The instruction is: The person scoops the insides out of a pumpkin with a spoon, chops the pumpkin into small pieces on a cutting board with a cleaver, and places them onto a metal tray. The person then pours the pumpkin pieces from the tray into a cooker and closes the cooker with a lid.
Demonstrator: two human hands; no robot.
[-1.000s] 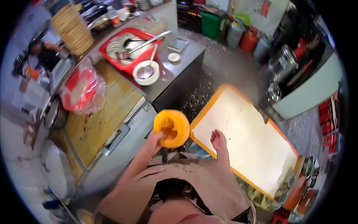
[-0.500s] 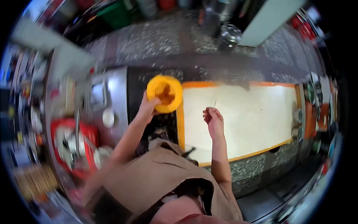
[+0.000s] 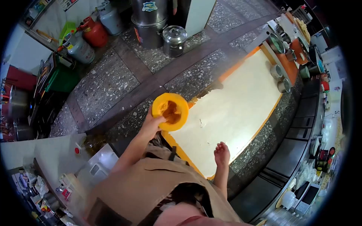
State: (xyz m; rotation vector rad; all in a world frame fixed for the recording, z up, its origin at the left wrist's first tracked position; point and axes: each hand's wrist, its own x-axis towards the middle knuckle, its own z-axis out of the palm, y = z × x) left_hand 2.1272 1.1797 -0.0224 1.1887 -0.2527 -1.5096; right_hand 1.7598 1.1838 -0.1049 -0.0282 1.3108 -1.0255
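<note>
My left hand (image 3: 151, 126) grips a halved pumpkin (image 3: 182, 119) by its near left rim. The thumb lies over the cut edge, and the hollow with its darker orange inside faces up toward me. Lower right, over the near side of the white worktable (image 3: 233, 98), hangs my right hand (image 3: 221, 152). Its fingers are curled in, and nothing shows in them. The pumpkin is held up beside the near left corner of the table, which has an orange border.
Metal pots (image 3: 283, 86) stand at the table's far right end. A lidded steel pot (image 3: 175, 39), a red gas cylinder (image 3: 94, 32) and a green bin (image 3: 63, 77) stand on the speckled floor ahead. Steel cabinets (image 3: 286, 150) run along the right.
The view has swung to the left, so the table now slants up to the right. My left hand still holds the pumpkin. My right hand has dropped lower and nearer my body.
</note>
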